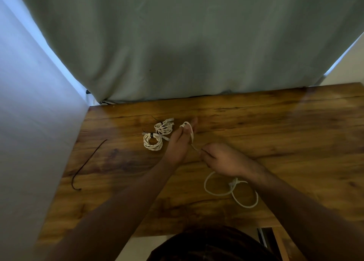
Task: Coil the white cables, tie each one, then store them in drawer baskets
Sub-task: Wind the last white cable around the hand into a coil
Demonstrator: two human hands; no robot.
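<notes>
My left hand (180,142) is raised over the wooden table (275,127) with a white cable (188,131) wound in a few turns around its fingers. My right hand (220,158) pinches the same cable just below and to the right, holding the strand taut between the hands. The cable's loose end lies in two wide loops (231,190) under my right wrist. Two finished white coils sit left of my left hand: the nearer coil (153,141) has a black tie around it, the farther coil (164,127) lies behind it.
A loose thin black tie (86,163) lies curved near the table's left edge. A grey-green curtain (187,44) hangs behind the table and a pale wall stands at the left. A drawer edge (265,238) shows at bottom right.
</notes>
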